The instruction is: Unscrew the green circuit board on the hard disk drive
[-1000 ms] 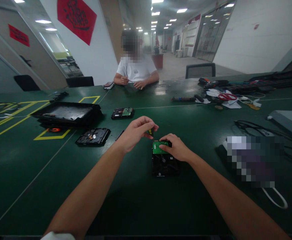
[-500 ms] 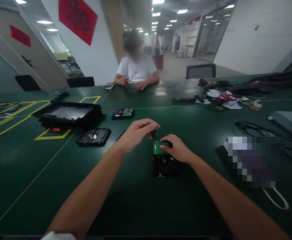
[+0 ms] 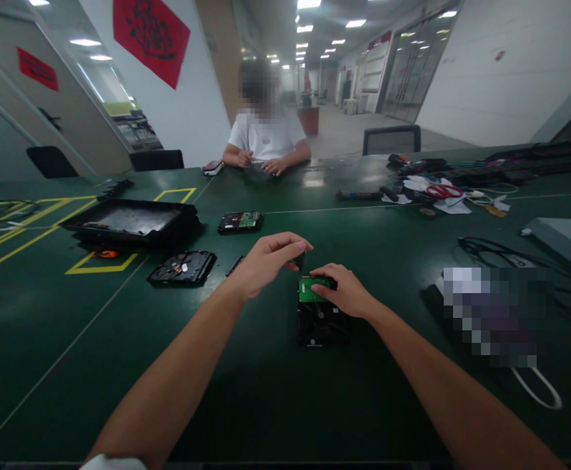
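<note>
A black hard drive [image 3: 322, 324] with a green circuit board [image 3: 307, 290] lies on the green table in front of me. My right hand [image 3: 339, 287] grips its far end, thumb on the board and fingers curled over the far right edge. Just beyond the drive's far left corner, my left hand [image 3: 280, 256] is raised with thumb and fingers pinched together. Something small and dark shows under those fingertips, too dim to name.
Left of my hands lie an open drive casing [image 3: 182, 268] and another hard drive [image 3: 239, 222]. Farther left stands a black tray [image 3: 133, 219]. A person [image 3: 268, 140] sits opposite. Red scissors [image 3: 444, 190], papers and cables lie at the right, with a blurred-out object [image 3: 491, 316] nearer me.
The view has shifted very slightly. Both hands and the hard drive stay practically where they were.
</note>
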The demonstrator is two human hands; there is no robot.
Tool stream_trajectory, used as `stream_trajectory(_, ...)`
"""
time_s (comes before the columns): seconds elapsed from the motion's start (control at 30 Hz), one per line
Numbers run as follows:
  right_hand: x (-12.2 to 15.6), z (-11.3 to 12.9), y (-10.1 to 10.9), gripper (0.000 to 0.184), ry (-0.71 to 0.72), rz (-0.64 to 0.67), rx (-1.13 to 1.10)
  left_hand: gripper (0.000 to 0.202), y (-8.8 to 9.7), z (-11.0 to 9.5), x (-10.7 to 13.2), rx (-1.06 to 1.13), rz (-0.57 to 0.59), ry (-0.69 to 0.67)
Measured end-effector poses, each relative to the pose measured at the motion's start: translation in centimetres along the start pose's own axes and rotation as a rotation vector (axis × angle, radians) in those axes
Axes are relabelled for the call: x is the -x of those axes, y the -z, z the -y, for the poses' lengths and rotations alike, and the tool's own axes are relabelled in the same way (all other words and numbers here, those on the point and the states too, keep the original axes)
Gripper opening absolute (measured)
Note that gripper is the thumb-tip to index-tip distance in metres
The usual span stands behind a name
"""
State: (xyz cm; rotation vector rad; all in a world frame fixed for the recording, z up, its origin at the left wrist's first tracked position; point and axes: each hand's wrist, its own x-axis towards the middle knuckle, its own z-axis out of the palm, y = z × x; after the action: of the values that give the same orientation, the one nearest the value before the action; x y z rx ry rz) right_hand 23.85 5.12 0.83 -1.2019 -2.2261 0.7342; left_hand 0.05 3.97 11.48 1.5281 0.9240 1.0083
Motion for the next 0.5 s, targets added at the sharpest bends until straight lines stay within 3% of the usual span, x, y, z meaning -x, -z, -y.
stream_trajectory(0.5,-0.1,-1.1,-0.2,0.032,0.076,-0.016,-0.021,0.028,0.2,0.2,-0.1,0.0,0.019,-0.004)
